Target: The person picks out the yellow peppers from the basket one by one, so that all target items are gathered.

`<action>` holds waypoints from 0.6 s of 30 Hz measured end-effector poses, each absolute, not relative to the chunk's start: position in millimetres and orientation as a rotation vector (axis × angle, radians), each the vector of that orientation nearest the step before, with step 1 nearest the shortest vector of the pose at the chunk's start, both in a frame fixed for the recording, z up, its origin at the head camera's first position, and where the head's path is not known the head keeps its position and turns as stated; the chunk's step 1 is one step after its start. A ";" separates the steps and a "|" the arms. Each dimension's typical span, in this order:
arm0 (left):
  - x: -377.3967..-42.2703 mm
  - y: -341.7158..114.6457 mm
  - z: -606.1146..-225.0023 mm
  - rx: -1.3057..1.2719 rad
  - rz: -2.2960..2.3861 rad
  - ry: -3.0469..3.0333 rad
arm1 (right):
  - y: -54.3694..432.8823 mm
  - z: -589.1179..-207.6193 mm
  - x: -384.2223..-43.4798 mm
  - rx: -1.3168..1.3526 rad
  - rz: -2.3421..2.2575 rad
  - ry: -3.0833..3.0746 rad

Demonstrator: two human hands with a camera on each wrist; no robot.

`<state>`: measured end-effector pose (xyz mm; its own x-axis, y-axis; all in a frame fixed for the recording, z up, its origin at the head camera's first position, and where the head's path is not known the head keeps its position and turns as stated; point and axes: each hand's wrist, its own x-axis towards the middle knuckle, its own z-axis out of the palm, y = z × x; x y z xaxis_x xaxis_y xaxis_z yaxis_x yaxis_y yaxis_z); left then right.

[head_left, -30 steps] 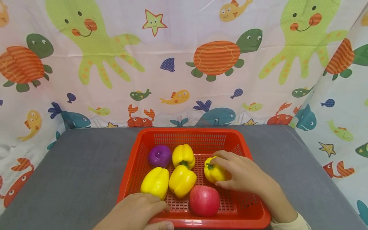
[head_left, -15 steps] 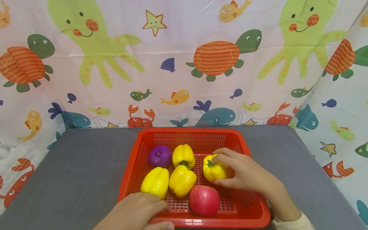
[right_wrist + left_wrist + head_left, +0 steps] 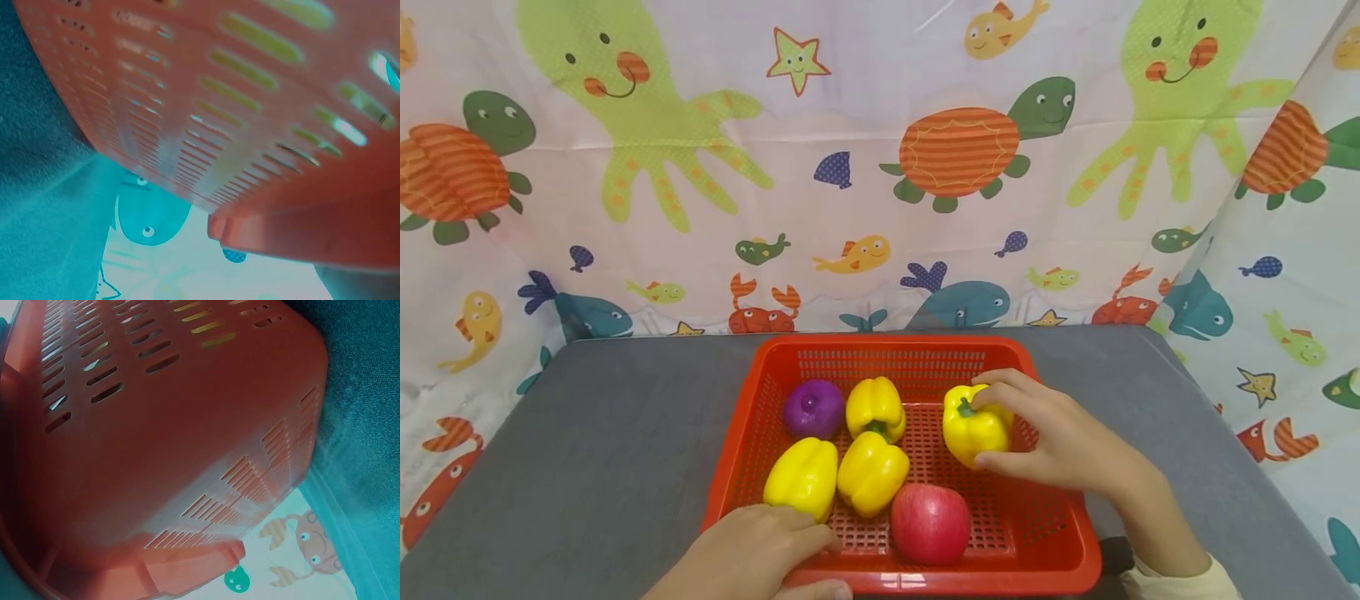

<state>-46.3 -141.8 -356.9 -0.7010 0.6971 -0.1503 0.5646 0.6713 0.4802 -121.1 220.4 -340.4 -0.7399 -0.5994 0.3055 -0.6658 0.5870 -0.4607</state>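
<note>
A red plastic basket (image 3: 985, 581) with slotted walls holds the produce. In the head view my right hand (image 3: 1060, 437) holds a yellow bell pepper (image 3: 967, 433) at the basket's right side, fingers over its top and thumb against its near side. My left hand (image 3: 760, 550) grips the basket's front left rim, its fingers reaching inside beside another yellow bell pepper (image 3: 802, 475). Two more yellow bell peppers stand in the middle, one pepper (image 3: 877, 404) behind the other pepper (image 3: 871, 475). A red apple (image 3: 930, 523) sits near the front wall. The wrist views show only the basket's outer walls (image 3: 156, 456).
A round purple vegetable (image 3: 814, 408) lies in the basket's back left corner. The basket stands on a grey cloth-covered table (image 3: 610, 433). Behind it and at both sides hangs a curtain (image 3: 842, 100) printed with sea animals.
My right hand has closed in on the yellow bell pepper and shifted it a little up and to the right in the head view. The left hand stays at the rim.
</note>
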 end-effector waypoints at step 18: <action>-46.1 -141.1 -357.3 1.009 0.591 2.565 | 234.5 -325.0 -116.0 1.005 0.857 -2.626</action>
<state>-46.1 -141.1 -357.3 -0.6988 0.7011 -0.1420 0.5684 0.6647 0.4849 -116.0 234.5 -325.0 -0.7483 -0.5463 0.3763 -0.6631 0.6002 -0.4474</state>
